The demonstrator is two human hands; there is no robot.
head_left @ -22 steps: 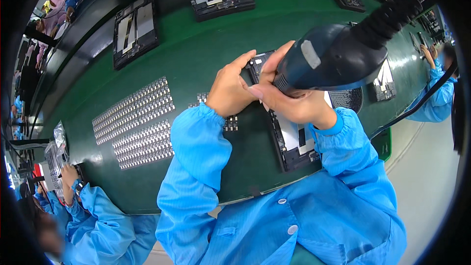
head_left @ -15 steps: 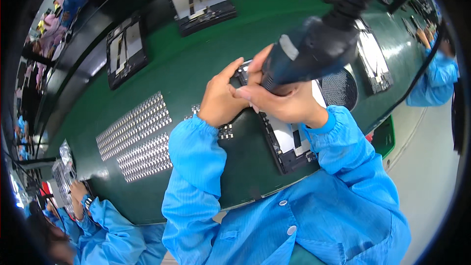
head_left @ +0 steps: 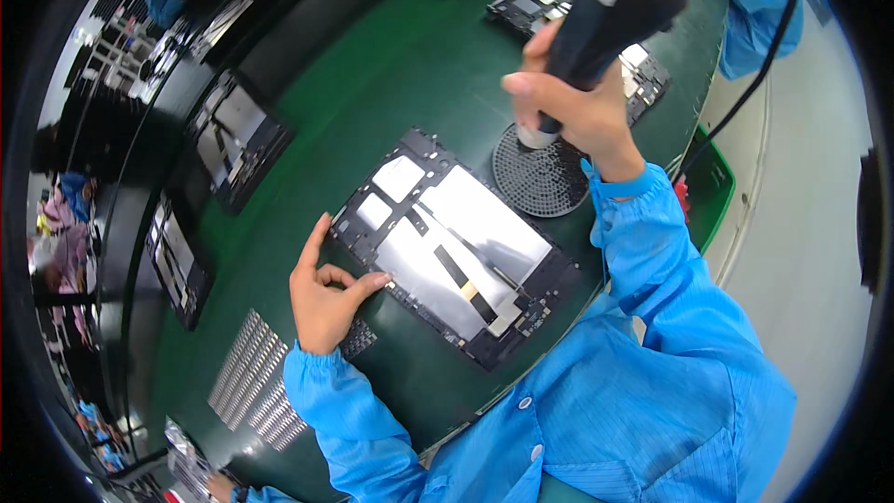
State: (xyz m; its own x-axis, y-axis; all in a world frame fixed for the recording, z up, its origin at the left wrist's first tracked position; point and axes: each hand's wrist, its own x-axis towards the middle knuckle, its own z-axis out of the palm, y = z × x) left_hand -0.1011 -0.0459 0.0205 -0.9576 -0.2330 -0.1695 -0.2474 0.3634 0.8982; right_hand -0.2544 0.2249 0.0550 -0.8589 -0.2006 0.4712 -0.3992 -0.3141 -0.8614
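We log circuit-board panels (head_left: pixel 249 370) on the green bench (head_left: pixel 251 270); next, left hand (head_left: pixel 321 312), thumb and forefinger spread apart at the opened tablet's (head_left: pixel 466 247) left edge. Tablet lies flat, mid-bench. Then round perforated tray (head_left: pixel 538 182); right hand (head_left: pixel 591 116) clamped around black electric screwdriver (head_left: pixel 619 19).

Fairly bright indoor light, apparently from above, falls across the green work surface (head_left: pixel 265 261) and the pale floor (head_left: pixel 801 270); the black ledge (head_left: pixel 112 168) at left lies in shade. Strong white glare covers the silver plates (head_left: pixel 494 224) of the opened tablet (head_left: pixel 456 256), partly washing out detail. Blur softens the electric screwdriver (head_left: pixel 610 28) and right hand (head_left: pixel 587 112); the tablet's frame is comparatively sharp. Fisheye distortion bends straight edges toward the rim, with black vignetting in the corners.
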